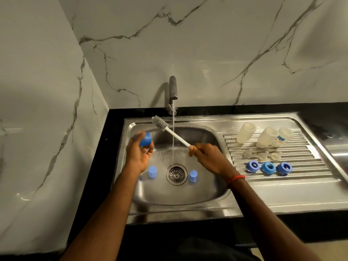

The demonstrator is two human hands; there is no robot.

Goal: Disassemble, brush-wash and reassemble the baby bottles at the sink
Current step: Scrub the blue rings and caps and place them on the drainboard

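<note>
The left hand (139, 155) curls its fingers round a blue cap (146, 139), held at 9 o'clock from the running water and clear of it, seemingly so the brush can reach inside. Two pale-blue caps (152, 171) stand in the sink (178, 200) at 9 and 3 o'clock of the drain (176, 174), probably awaiting scrubbing. The tap (173, 91) runs. The right hand (205, 157) grips the end of the brush (169, 130), bristles aimed to 10 o'clock. On the drainboard (282, 193), three bottles (246, 132), three nipples (247, 153) and three collar rings (253, 166) lie sorted in rows, likely to drain. One bottle carries a blue-and-red label (280, 139), too blurred to read.
</note>
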